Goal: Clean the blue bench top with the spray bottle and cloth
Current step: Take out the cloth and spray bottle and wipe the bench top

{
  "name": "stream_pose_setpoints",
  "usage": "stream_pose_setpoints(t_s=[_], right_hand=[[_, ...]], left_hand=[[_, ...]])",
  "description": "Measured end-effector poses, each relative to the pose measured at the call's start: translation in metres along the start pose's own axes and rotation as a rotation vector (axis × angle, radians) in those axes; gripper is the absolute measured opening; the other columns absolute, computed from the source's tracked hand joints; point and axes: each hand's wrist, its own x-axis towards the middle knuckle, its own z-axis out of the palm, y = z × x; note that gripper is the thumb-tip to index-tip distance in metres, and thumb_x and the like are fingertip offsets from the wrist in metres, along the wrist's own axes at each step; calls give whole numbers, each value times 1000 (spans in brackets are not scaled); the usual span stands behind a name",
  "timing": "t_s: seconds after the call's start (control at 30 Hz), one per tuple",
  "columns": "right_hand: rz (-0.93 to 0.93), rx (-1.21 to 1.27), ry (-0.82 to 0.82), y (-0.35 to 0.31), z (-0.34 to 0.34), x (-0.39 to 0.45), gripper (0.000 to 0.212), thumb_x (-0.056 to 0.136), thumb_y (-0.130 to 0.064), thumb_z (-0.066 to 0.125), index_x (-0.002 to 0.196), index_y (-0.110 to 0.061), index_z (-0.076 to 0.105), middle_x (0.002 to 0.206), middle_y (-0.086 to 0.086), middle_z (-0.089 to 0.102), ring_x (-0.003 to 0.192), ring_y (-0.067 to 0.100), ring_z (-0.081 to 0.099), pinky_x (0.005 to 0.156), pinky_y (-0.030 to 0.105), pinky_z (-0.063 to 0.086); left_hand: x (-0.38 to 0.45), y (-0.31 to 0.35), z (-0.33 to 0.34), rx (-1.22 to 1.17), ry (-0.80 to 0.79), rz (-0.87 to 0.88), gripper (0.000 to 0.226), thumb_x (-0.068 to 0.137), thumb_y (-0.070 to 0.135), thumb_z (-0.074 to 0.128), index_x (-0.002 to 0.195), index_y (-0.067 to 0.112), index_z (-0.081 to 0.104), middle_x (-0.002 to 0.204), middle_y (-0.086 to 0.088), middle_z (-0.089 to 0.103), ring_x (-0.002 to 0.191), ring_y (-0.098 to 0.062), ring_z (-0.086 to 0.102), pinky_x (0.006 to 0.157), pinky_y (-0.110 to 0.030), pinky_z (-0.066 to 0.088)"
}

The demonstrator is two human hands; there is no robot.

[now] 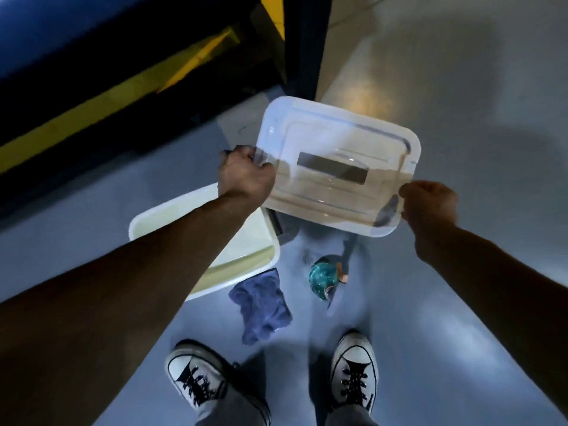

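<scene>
Left grip (246, 170): closed on the left edge of the clear lid (335, 167), fingers curled over its rim.
Right grip (428, 204): pinched shut on the lid's right corner, thumb on top.
Why held so: I carry the lid level between both hands, off the white bin (215, 241), probably to reach what I need.
Cloth (261, 305): blue, crumpled on the floor (430, 302) beside the bin, ahead of my shoes (196, 379).
Spray bottle (322, 279): teal, on the floor right of the cloth, seemingly on its side, blurred.
Blue surface (46, 29): upper left, well apart from both tools.
Progress: I judge that cleaning has not begun.
</scene>
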Motion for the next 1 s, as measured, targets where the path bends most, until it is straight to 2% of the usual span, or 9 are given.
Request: stream_pose_setpoints(t_s=[0.1, 0.2, 0.3, 0.43, 0.5, 0.57, 0.7, 0.83, 1.0], right_hand=[[-89, -67, -49, -14, 15, -33, 16, 79, -7, 58, 84, -13, 72, 79, 6, 65, 77, 23, 61, 64, 29, 48], [-147, -155, -121, -15, 41, -64, 27, 74, -16, 60, 97, -11, 73, 82, 4, 67, 76, 21, 61, 62, 24, 42], [-202, -239, -221, -6, 74, -89, 32, 64, -25, 56, 92, -13, 68, 74, 1, 58, 71, 21, 56, 58, 23, 37], [-303, -307, -293, 14, 121, -114, 25, 80, -7, 63, 102, -11, 72, 87, 10, 69, 80, 27, 63, 71, 31, 48], [-338, -377, -328, 24, 143, -120, 22, 79, -5, 62, 98, -7, 72, 86, 9, 70, 80, 25, 64, 70, 29, 48], [-358, -443, -358, 33, 159, -125, 19, 78, -7, 61, 95, -8, 70, 89, 9, 71, 83, 24, 64, 68, 26, 47], [-445, -533, -320, 47, 173, -128, 36, 78, -15, 61, 113, -12, 68, 113, 15, 66, 99, 31, 64, 91, 31, 52], [-609, -682, -279, 54, 172, -123, 28, 86, -13, 61, 111, -9, 72, 108, 15, 70, 94, 29, 67, 82, 24, 45], [-490, -623, -176, 40, 176, -111, 19, 84, -6, 68, 98, -11, 80, 94, 15, 78, 92, 31, 73, 81, 31, 55]], left_hand=[[-19, -29, -38, -39, 45, -70, 7, 77, 29, 57, 82, 33, 58, 118, -3, 66, 96, -23, 67, 93, -34, 56], [-39, -67, -72, -38, 91, -158, 31, 78, 32, 59, 107, 24, 68, 119, -6, 67, 102, -28, 67, 97, -36, 54], [-57, -115, -92, -28, 140, -229, 24, 84, 23, 61, 103, 12, 71, 110, -10, 71, 104, -33, 64, 100, -38, 51], [-74, -171, -109, -106, 189, -349, 11, 88, 9, 63, 86, 19, 59, 81, 5, 62, 96, -28, 61, 93, -21, 51], [-78, -199, -112, -108, 218, -377, 19, 85, 10, 63, 76, 24, 54, 79, 5, 60, 100, -30, 64, 95, -33, 53], [-81, -223, -111, -75, 257, -381, 7, 82, 13, 61, 85, 19, 63, 88, -4, 65, 103, -35, 64, 92, -41, 55], [-82, -241, -102, -50, 271, -347, 9, 87, 14, 55, 90, 20, 62, 93, -4, 52, 104, -34, 57, 87, -34, 49], [-81, -248, -97, 4, 252, -333, 16, 93, 14, 47, 80, 21, 52, 109, -19, 55, 99, -35, 56, 72, -31, 38], [-81, -256, -95, 45, 209, -229, 13, 90, 10, 44, 82, 20, 43, 107, -17, 52, 99, -27, 47, 72, -32, 39]])
